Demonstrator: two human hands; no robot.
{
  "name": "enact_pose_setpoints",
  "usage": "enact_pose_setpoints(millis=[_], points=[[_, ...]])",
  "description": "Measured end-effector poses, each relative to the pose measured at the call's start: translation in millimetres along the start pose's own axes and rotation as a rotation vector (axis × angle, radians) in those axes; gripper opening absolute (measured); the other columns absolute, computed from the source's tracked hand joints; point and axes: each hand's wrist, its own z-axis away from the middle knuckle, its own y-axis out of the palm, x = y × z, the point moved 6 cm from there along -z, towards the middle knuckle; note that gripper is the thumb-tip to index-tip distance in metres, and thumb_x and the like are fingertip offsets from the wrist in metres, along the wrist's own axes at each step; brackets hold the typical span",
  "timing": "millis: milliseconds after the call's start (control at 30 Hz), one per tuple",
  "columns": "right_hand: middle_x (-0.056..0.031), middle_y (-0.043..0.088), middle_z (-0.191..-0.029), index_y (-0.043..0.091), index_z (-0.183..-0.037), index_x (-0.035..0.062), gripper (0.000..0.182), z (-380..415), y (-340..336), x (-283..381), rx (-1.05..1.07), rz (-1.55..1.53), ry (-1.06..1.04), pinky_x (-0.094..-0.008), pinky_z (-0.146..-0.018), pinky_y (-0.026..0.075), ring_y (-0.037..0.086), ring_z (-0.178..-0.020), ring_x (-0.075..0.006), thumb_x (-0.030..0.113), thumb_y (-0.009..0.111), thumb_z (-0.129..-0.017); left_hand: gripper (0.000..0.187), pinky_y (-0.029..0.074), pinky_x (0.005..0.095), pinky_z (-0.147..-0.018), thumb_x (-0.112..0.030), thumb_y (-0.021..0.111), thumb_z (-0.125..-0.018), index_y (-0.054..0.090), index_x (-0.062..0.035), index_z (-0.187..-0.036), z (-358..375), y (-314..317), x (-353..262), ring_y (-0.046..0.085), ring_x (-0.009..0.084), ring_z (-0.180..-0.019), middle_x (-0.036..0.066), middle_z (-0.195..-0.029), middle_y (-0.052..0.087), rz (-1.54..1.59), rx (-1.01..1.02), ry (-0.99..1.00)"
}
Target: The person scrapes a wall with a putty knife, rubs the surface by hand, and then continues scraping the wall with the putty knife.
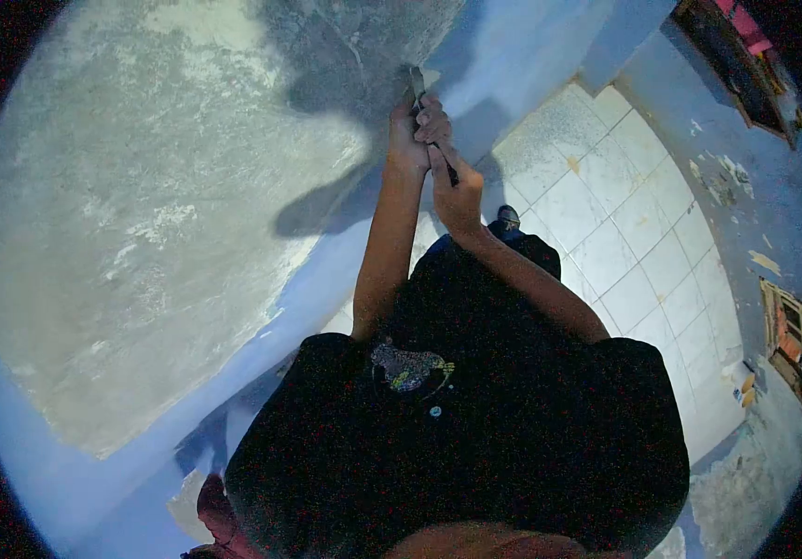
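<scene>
My left hand [410, 140] is closed around the upper part of a scraper with a dark handle [452, 173]. Just below it, my right hand [459, 198] grips the lower end of the same handle. The narrow metal blade [417, 82] points up and away from me, at the edge between bare grey plaster [140, 214] and blue paint [513, 56] on the wall. A small pale patch lies beside its tip. Whether the blade touches the wall is hard to tell in the shadow.
White floor tiles [634, 219] stretch to the right, with my dark shoe [508, 216] on them. Another blue wall with peeling patches [722, 182] stands beyond. Wooden-framed openings [797, 345] are at the far right. Dark shadows fall across the plaster.
</scene>
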Motion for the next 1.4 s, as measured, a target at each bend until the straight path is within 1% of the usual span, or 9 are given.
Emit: enact_pose_setpoints(millis=[200, 300, 400, 533, 600, 700, 900, 1333, 1400], points=[[-0.0171, 0.052, -0.058, 0.056, -0.073, -0.0001, 0.021, -10.4, -2.4, 6.1, -0.011, -0.039, -0.066, -0.0355, -0.047, 0.037, 0.046, -0.048, -0.0199, 0.013, 0.059, -0.089, 0.035, 0.030, 0.0242, -0.036, -0.037, 0.047, -0.093, 0.052, -0.0078, -0.074, -16.0, 8.6, -3.1, 0.032, 0.0090, -0.034, -0.001, -0.051, 0.045, -0.130, 0.045, -0.011], [-0.0128, 0.051, -0.057, 0.057, -0.077, -0.0009, 0.015, -39.0, -22.2, 10.5, -0.118, 0.008, -0.039, -0.0339, -0.049, 0.037, 0.043, -0.052, -0.0167, 0.010, 0.058, -0.087, 0.038, 0.030, 0.0256, -0.039, -0.040, 0.050, -0.091, 0.052, -0.0092, -0.069, -57.8, 44.0, 8.5, 0.032, 0.0094, -0.035, -0.003, -0.047, 0.040, -0.309, -0.171, 0.068], [-0.0091, 0.050, -0.059, 0.060, -0.083, -0.0013, 0.011, -50.3, -22.6, 34.3, -0.071, -0.104, -0.001, -0.0322, -0.051, 0.037, 0.042, -0.054, -0.0138, 0.009, 0.058, -0.087, 0.039, 0.031, 0.0261, -0.040, -0.041, 0.052, -0.090, 0.053, -0.0088, -0.070, -57.4, 41.0, 12.3, 0.034, 0.0093, -0.037, -0.004, -0.047, 0.040, 0.009, -0.180, -0.009], [0.0018, 0.052, -0.064, 0.066, -0.105, -0.0001, 0.021, -19.4, -5.5, 18.1, -0.100, -0.190, -0.079, -0.0239, -0.054, 0.036, 0.041, -0.060, -0.0061, 0.015, 0.061, -0.091, 0.038, 0.031, 0.0262, -0.040, -0.044, 0.054, -0.090, 0.056, -0.0090, -0.074, -20.9, 20.8, 0.4, 0.033, 0.0098, -0.038, -0.002, -0.052, 0.045, -0.127, -0.005, -0.007], [0.0049, 0.049, -0.065, 0.065, -0.110, -0.0006, 0.026, -1.5, 4.2, 14.7, -0.040, -0.276, 0.143, -0.0201, -0.052, 0.033, 0.041, -0.059, -0.0027, 0.018, 0.060, -0.093, 0.036, 0.032, 0.0261, -0.040, -0.040, 0.053, -0.092, 0.057, -0.0091, -0.073, -8.0, 10.4, -2.3, 0.034, 0.0104, -0.038, -0.001, -0.052, 0.047, -0.102, -0.018, -0.021], [0.0053, 0.049, -0.066, 0.063, -0.116, 0.0015, 0.030, 6.5, 7.1, 9.7, -0.044, -0.311, 0.198, -0.0195, -0.050, 0.031, 0.040, -0.058, -0.0021, 0.020, 0.059, -0.094, 0.037, 0.031, 0.0250, -0.040, -0.038, 0.050, -0.095, 0.056, -0.0085, -0.073, -4.8, 3.3, 1.5, 0.037, 0.0106, -0.039, -0.001, -0.055, 0.048, 0.062, -0.031, -0.191], [-0.0007, 0.058, -0.076, 0.061, -0.118, -0.0009, 0.032, 13.3, 3.8, 27.0, -0.134, -0.159, 0.147, -0.0225, -0.062, 0.040, 0.048, -0.069, -0.0060, 0.020, 0.056, -0.094, 0.041, 0.029, 0.0251, -0.041, -0.042, 0.052, -0.094, 0.051, -0.0114, -0.067, -5.7, 21.3, -5.8, 0.037, 0.0105, -0.040, -0.001, -0.054, 0.046, -0.410, -0.121, 0.127], [0.0007, 0.057, -0.075, 0.062, -0.116, -0.0010, 0.034, 8.8, -1.6, 38.9, -0.210, -0.132, 0.235, -0.0240, -0.061, 0.041, 0.046, -0.066, -0.0081, 0.022, 0.059, -0.092, 0.041, 0.031, 0.0235, -0.041, -0.040, 0.057, -0.092, 0.047, -0.0107, -0.065, -8.4, 38.2, -1.9, 0.037, 0.0112, -0.040, -0.001, -0.054, 0.044, -0.414, -0.327, 0.140], [-0.0073, 0.067, -0.088, 0.063, -0.116, -0.0008, 0.033, 10.1, -1.3, 25.2, -0.207, -0.146, 0.274, -0.0257, -0.072, 0.046, 0.055, -0.078, -0.0107, 0.022, 0.059, -0.092, 0.043, 0.031, 0.0241, -0.040, -0.041, 0.057, -0.091, 0.046, -0.0112, -0.064, -6.3, 33.0, 1.1, 0.037, 0.0114, -0.040, -0.001, -0.053, 0.044, -0.417, -0.367, 0.141]])
